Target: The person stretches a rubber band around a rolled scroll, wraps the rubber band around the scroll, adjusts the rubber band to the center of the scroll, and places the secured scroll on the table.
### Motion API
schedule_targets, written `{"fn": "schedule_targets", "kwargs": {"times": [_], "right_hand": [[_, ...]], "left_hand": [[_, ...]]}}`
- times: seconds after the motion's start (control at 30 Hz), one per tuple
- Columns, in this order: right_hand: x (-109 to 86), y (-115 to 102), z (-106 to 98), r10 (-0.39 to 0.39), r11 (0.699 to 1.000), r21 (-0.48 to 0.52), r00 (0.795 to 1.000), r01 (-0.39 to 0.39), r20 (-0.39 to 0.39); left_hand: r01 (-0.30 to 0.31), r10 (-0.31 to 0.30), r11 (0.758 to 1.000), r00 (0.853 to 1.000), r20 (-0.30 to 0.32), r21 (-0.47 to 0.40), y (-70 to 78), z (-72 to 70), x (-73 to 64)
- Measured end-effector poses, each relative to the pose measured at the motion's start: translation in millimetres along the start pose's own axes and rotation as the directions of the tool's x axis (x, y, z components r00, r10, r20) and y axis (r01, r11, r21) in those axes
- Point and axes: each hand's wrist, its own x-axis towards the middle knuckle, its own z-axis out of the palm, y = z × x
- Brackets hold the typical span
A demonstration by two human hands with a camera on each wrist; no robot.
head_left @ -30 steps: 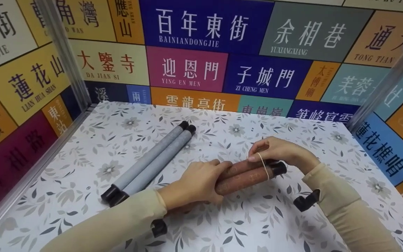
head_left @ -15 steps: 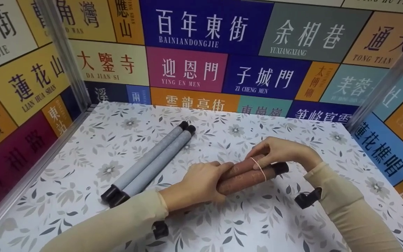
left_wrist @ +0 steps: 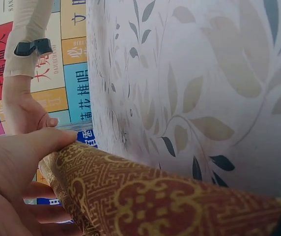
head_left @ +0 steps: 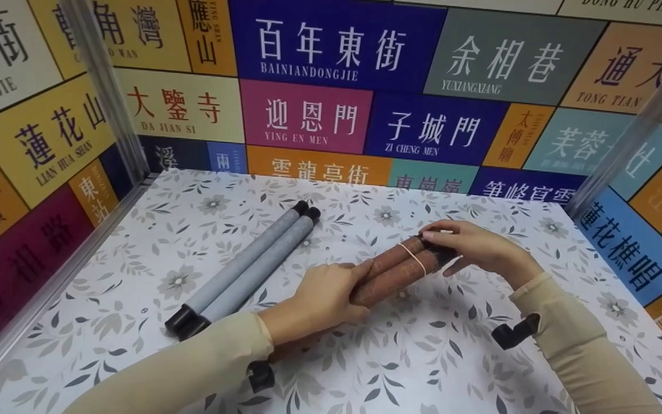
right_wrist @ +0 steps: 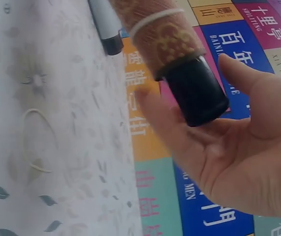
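Observation:
A brown patterned scroll (head_left: 391, 280), rolled into two side-by-side rolls, is held tilted above the table by my left hand (head_left: 325, 294), which grips its near part. The left wrist view shows its gold pattern on the roll (left_wrist: 153, 204) beside my thumb. Around the far part runs a pale elastic band (head_left: 413, 259). My right hand (head_left: 480, 244) is at the far black end caps (head_left: 443, 256). In the right wrist view its fingers lie behind one black cap (right_wrist: 197, 93), with the thumb apart from it. Contact is hard to tell.
Two grey rolls (head_left: 250, 261) with black ends lie at the left on the floral-patterned table (head_left: 181, 374). Another pale loop (right_wrist: 25, 128) lies on the table in the right wrist view. Panels printed with characters (head_left: 308, 115) stand behind and at the sides.
My right hand has moved off the band to the black ends, its fingers spread. The far end of the brown scroll has swung up and left. The band sits lower along the rolls.

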Motion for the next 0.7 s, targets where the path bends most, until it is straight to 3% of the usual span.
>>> {"fn": "schedule_targets", "kwargs": {"times": [0.2,0.37,0.57,0.63,0.7], "right_hand": [[5.3,8,7,-0.056,0.997,0.051,0.994,0.061,-0.09],[6.8,8,7,-0.086,0.993,0.066,0.985,0.096,-0.149],[5.6,-2,4,-0.16,0.984,0.047,0.971,0.17,-0.178],[4.7,-9,2,-0.191,0.979,0.033,0.964,0.201,-0.184],[2.4,-18,0,-0.222,0.973,0.023,0.956,0.231,-0.19]], "left_hand": [[0.044,-0.045,0.999,0.999,0.022,0.028,5.4,0.0,4.9],[0.085,-0.086,0.996,0.995,0.051,0.016,10.0,-2.5,17.9],[0.144,-0.121,0.975,0.983,0.141,-0.17,12.0,-10.8,44.4],[0.145,-0.105,0.951,0.982,0.157,-0.272,10.3,-13.3,54.7],[0.145,-0.083,0.907,0.982,0.17,-0.396,6.8,-15.4,65.2]]}}
